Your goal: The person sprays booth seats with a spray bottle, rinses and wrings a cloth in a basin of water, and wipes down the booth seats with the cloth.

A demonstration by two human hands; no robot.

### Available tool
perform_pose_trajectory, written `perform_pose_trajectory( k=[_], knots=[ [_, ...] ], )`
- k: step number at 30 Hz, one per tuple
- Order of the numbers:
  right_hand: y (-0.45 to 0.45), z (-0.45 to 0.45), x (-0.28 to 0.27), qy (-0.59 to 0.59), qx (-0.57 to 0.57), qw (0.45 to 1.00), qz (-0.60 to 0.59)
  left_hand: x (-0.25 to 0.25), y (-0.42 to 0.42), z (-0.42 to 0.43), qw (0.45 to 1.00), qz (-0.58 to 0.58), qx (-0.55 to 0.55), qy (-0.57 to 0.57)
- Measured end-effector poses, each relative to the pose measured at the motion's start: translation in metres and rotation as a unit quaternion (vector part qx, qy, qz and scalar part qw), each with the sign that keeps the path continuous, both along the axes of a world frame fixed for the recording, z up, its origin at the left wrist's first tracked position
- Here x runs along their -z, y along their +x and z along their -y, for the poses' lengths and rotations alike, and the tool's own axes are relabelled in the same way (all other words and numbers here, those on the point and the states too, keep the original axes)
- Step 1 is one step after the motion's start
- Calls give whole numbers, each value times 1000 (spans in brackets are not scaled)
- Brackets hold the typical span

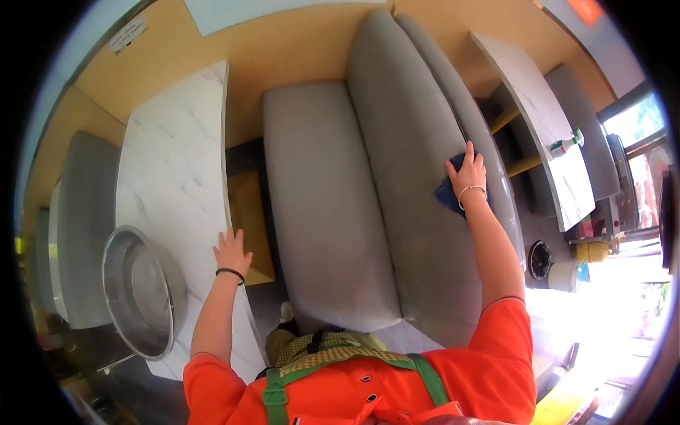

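My right hand [469,173] presses a dark blue cloth [448,195] against the upper part of a grey padded bench backrest [407,127]. Part of the cloth lies hidden beneath the palm and fingers. My left hand [232,255] has its fingers spread and holds nothing. It is at the edge of a white marble-patterned table [177,156]; whether it rests on the top cannot be told. The bench's grey seat [322,205] lies between my two arms.
A round metal basin [142,294] stands on the near end of the table. Behind the backrest is another marble-patterned table [542,120] with a spray bottle [565,144] on it. A dark-lined bin [540,259] and a white bucket [563,276] stand at the right.
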State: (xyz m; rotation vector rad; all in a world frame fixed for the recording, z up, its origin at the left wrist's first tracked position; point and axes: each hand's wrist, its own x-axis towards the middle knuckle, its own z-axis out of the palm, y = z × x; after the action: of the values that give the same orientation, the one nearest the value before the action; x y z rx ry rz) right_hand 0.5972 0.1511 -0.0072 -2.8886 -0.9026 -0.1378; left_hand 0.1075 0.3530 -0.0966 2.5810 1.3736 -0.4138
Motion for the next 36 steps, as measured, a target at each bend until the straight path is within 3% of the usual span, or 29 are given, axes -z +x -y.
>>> perform_pose_trajectory(
  k=[3, 8, 16, 24, 26, 28, 31, 33, 35, 36],
  knots=[
    [8, -7, 9, 21, -3, 1000, 16, 1, 10, -30, 985, -89, -145, -14],
    [27, -38, 11, 16, -96, 994, 56, 32, 4, -30, 987, -66, -144, 33],
    [57, -116, 16, -25, -134, 986, 100, 61, -7, -31, 982, -40, -106, 153],
    [78, -197, 15, -65, -115, 985, 110, 46, -4, -26, 985, 14, -103, 140],
    [96, -216, 20, -37, -148, 982, 114, 40, -4, -34, 986, 21, -113, 120],
    [108, -235, 20, 50, -212, 969, 114, 33, -5, -42, 975, 133, -165, 71],
    [77, -234, 9, 28, -166, 966, 196, 2, 18, -98, 973, 149, -165, 65],
    [66, -221, 11, -196, -192, 935, 224, 1, 35, -128, 977, 124, -167, 42],
    [89, -251, 17, -165, -201, 937, 234, 11, 57, -144, 984, 18, -172, 46],
    [101, -269, 20, -127, -217, 939, 236, 14, 55, -145, 986, 27, -161, 38]
  ],
)
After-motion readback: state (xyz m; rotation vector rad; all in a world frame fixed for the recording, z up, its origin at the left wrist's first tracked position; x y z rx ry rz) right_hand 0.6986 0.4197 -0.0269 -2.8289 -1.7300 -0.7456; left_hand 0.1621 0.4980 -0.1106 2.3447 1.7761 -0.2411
